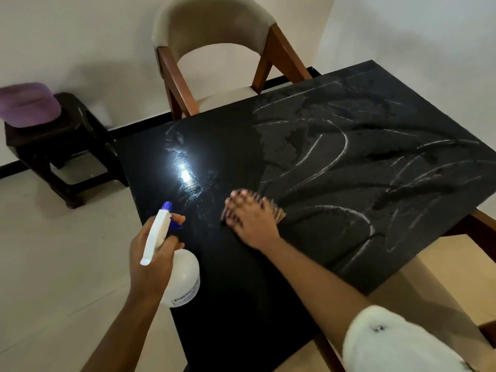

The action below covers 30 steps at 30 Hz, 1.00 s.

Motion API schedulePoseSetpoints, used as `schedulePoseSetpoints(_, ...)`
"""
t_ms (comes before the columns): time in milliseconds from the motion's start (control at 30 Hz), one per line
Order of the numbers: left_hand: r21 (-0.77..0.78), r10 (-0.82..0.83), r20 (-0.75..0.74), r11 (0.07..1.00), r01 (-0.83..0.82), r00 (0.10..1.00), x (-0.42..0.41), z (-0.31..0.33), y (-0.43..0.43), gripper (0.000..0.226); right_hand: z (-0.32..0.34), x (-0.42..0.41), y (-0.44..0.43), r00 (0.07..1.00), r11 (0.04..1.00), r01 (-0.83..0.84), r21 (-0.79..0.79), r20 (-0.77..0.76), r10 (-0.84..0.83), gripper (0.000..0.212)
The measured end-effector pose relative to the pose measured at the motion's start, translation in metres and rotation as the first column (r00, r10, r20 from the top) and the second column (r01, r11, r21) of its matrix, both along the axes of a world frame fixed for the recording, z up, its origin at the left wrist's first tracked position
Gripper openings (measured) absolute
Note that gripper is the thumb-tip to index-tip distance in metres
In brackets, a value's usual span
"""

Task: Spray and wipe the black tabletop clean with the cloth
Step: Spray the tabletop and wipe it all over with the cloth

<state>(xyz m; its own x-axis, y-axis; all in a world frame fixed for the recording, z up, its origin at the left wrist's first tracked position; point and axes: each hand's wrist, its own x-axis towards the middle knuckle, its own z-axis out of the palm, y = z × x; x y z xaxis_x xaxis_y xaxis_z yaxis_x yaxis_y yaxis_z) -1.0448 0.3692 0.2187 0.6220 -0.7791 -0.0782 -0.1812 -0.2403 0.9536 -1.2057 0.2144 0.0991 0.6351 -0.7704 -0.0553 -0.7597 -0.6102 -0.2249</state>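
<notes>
The black tabletop [335,167] is streaked with pale smears on its right half. A white spray bottle [179,275] is gripped by the left hand [150,253] above the near-left edge. A cloth [279,214], mostly hidden, is pressed flat under the blurred right hand [252,218].

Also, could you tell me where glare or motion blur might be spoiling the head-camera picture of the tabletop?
In the head view, a bright white glare patch sits on the glossy black tabletop, left of centre; the right hand pressing down there is motion-blurred, so the cloth beneath it barely shows; the left hand holding the white spray bottle with blue nozzle is sharp; wide-angle distortion bends the table edges.
</notes>
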Motion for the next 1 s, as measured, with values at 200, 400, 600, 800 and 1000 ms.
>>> schedulePoseSetpoints(200,-0.066,-0.047,0.092,0.996,0.054,0.995,0.022,-0.009,-0.026,0.036,0.003,0.017,-0.07,0.957,0.958,0.281,0.053,-0.09,-0.276,0.059)
schedulePoseSetpoints(400,-0.162,-0.078,0.134,0.982,0.099,0.988,0.045,-0.018,-0.044,0.034,-0.01,0.041,0.036,0.983,0.98,-0.183,-0.075,-0.016,0.182,0.061)
schedulePoseSetpoints(600,-0.265,-0.121,0.168,0.95,0.163,0.978,0.057,-0.031,-0.055,0.036,-0.006,0.036,-0.055,0.999,0.998,-0.025,-0.056,-0.049,0.023,0.058)
schedulePoseSetpoints(800,-0.247,-0.086,0.109,0.963,0.111,0.99,0.048,-0.043,-0.07,0.042,0.004,0.002,-0.081,0.989,0.992,0.125,0.014,-0.081,-0.123,0.063)
schedulePoseSetpoints(1000,-0.298,-0.121,0.089,0.944,0.142,0.989,0.034,-0.043,-0.096,0.041,-0.012,-0.033,0.031,0.969,0.97,-0.244,-0.012,-0.054,0.243,0.06)
